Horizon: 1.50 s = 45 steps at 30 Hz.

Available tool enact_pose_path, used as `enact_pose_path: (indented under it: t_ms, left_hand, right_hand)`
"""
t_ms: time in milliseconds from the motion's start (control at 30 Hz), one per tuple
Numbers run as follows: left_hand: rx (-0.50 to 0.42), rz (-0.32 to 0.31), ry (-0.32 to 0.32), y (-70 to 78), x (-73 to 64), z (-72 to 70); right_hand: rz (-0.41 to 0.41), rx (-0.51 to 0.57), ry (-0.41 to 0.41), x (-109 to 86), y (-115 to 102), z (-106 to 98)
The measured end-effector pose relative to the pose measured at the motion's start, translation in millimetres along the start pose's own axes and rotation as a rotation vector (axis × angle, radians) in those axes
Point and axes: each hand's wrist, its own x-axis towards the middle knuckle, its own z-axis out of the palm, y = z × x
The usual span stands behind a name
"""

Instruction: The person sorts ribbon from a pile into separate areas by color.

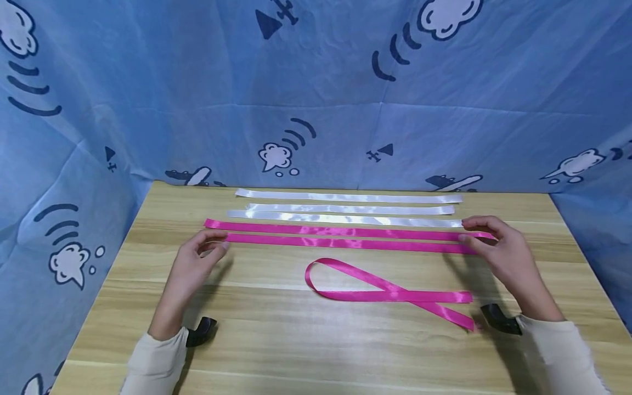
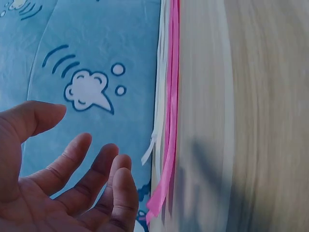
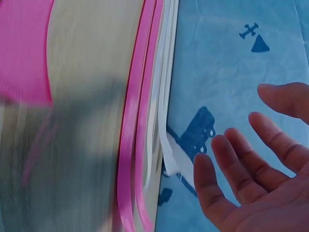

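Observation:
Two straight pink ribbons, an upper one (image 1: pixel 345 231) and a lower one (image 1: pixel 345 244), lie side by side across the table. At their left ends is my left hand (image 1: pixel 197 257), thumb and fingers parted; the left wrist view shows nothing between them. My right hand (image 1: pixel 508 255) hovers over the right ends, partly covering them, its fingers loosely bent and holding nothing in the right wrist view. Nearer to me, a third pink ribbon (image 1: pixel 365 297) forms a loop with crossed ends. Beyond the straight pink pair lie three white ribbons (image 1: pixel 345 197), roughly parallel.
The wooden table (image 1: pixel 296 351) ends at a blue printed cloth (image 1: pixel 326 82) hanging behind it and at both sides. A black wrist mount (image 1: pixel 201 332) sits on the left forearm, another black mount (image 1: pixel 501 320) on the right.

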Motion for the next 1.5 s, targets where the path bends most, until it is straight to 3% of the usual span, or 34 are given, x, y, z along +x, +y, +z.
enact_pose_path:
  t_ms: [300, 700, 1500]
  left_hand:
    - [0.004, 0.03, -0.029, 7.7, -2.8, 14.3]
    - [-0.012, 0.039, -0.057, 14.1, -2.7, 30.3]
    - [-0.098, 0.053, -0.117, 25.9, -15.1, 94.5]
  right_hand:
    - [-0.065, -0.022, -0.083, 0.7, -17.3, 16.5]
    - [-0.123, 0.036, -0.177, 4.0, -44.0, 40.6]
    - [-0.227, 0.144, -0.39, 8.7, -84.3, 100.9]
